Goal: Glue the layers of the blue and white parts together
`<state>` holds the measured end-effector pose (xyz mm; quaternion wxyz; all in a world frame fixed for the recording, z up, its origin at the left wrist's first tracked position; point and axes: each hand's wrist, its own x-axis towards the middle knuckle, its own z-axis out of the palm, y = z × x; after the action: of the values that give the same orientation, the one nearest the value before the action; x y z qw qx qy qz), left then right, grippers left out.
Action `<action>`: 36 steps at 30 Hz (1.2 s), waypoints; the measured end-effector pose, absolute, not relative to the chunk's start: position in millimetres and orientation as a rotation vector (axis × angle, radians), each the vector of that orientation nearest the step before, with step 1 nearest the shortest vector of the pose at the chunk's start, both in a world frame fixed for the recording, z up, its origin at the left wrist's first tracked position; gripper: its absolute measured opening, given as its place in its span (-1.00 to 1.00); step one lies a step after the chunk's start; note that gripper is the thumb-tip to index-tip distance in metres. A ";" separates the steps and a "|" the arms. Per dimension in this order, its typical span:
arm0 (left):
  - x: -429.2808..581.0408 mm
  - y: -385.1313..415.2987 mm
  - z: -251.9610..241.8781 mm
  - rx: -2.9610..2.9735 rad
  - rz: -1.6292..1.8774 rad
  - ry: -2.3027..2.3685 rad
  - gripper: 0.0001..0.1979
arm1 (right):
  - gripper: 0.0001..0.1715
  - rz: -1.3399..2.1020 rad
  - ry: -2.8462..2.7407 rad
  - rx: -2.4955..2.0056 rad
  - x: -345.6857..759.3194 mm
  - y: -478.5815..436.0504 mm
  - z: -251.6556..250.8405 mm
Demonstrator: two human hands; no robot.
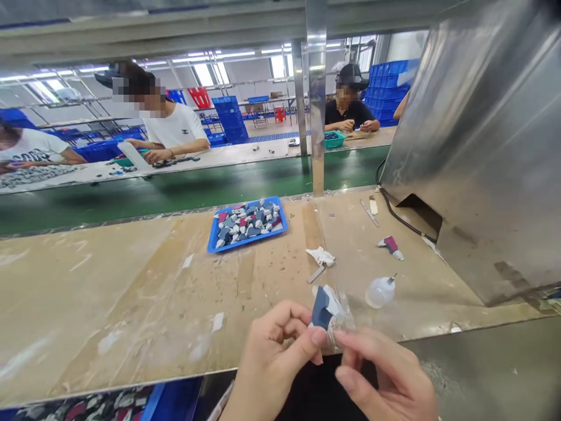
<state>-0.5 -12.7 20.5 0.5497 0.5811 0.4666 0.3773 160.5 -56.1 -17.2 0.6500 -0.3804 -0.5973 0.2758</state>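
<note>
fingers [307, 346] gripping grey-blue piece [321, 311], bottle [379, 293] near, tray [284, 218] beyond

The person's left hand [280, 351] is bare, with smooth, rather slim fingers and a short, rounded thumbnail [319, 335]. Behind this hand, the wrist [254, 397] is bare also, and it is wider than the fingers. The right hand [390, 368] is equally bare, and its thumb ends in a similarly short nail [348, 379]. Between the two hands and below them appears plain black clothing [324, 390], too dark for telling which garment it is.
</note>
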 end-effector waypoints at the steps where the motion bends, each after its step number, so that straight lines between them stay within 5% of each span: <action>1: -0.4 -19.3 18.2 1.344 0.918 1.092 -0.59 | -0.59 0.662 -1.416 -0.826 158.2 -52.9 -15.1; 15: -0.6 -41.7 9.6 1.416 1.118 1.131 -0.82 | -0.45 0.821 -1.427 -0.862 153.4 -56.7 -4.3; 22: 5.2 -51.0 3.1 1.665 1.266 1.299 -0.82 | -0.95 1.226 -1.135 -0.917 155.6 -59.7 -6.9; 27: 6.6 -59.8 1.3 1.895 1.406 1.370 -0.85 | -0.84 1.685 -0.872 -0.697 158.4 -61.4 -12.1; 36: 7.8 -61.0 7.7 2.073 1.370 1.438 -0.81 | -0.89 1.850 -0.827 -0.605 165.8 -57.3 -9.5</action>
<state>7.8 -61.0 7.7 0.1351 0.7154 0.4964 0.4728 165.8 -57.3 -9.5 0.4913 -0.2491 -0.3407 0.7620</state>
